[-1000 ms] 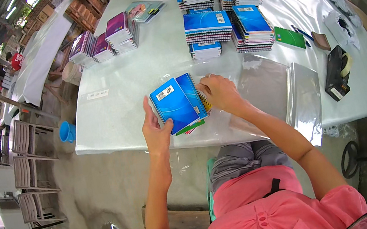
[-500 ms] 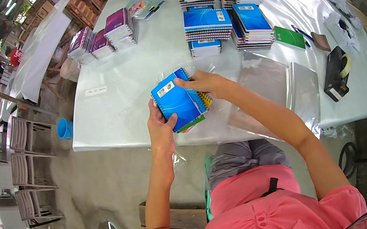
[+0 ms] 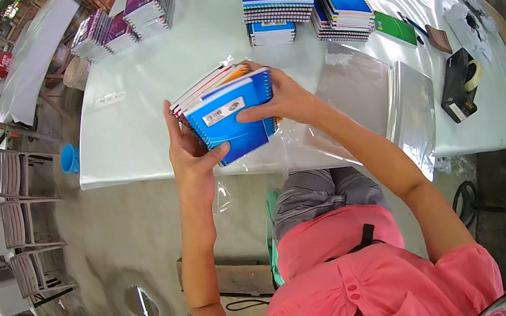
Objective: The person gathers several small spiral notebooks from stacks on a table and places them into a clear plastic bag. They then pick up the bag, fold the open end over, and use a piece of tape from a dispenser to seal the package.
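Between both hands I hold a small pile of spiral notebooks (image 3: 231, 131), a blue cover with a white label on top and red, white and orange edges fanned out behind it. My left hand (image 3: 192, 152) grips the left side, thumb on the blue cover. On the right side, my right hand (image 3: 280, 100) is closed round the pile, its thumb lying across the cover and its other fingers hidden behind. The pile is tilted up over the table's near edge. Clear plastic film (image 3: 222, 194) hangs over that edge below the notebooks.
Tall stacks of blue notebooks (image 3: 276, 1) stand at the back, with a green notebook (image 3: 394, 29) beside them. Purple notebooks (image 3: 144, 8) are stacked at the far left. Clear plastic sheets (image 3: 410, 110) lie to the right, near a black tape dispenser (image 3: 459, 88). A blue bucket (image 3: 70, 159) stands left of the table.
Both hands have raised the notebooks and tilted them up, shifting slightly left. The pile has fanned apart, so more edges show behind the top cover. The whole view has shifted a little.
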The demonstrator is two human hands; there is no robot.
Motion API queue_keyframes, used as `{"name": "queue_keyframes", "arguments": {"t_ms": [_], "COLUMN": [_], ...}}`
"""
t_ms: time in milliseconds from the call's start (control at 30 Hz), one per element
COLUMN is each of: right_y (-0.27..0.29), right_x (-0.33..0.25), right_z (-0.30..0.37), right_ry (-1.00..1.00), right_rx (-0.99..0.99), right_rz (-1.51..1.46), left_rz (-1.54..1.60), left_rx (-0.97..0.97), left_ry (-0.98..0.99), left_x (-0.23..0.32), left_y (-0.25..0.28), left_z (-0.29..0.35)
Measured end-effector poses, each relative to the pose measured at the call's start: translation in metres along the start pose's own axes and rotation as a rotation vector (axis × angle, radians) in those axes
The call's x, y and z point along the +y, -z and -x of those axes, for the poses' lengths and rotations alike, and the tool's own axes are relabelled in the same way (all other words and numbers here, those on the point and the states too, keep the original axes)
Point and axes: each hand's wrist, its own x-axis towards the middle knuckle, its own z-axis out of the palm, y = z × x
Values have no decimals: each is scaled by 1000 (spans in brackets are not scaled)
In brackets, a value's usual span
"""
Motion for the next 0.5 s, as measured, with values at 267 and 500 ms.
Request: {"name": "queue_keyframes", "arguments": {"t_ms": [267,500], "right_y": [-3,5], "right_x": [37,36], "right_z": [-10,-15], "right_ry": [173,263], "right_rx": [-225,-166], "right_rz": [-80,240], "left_rz": [-247,-245], "left_rx": [-3,26], "left_ry": [-297,-311], "left_x": [-45,-47], "left_y": [-3,6], "left_z": [-11,-18]}}
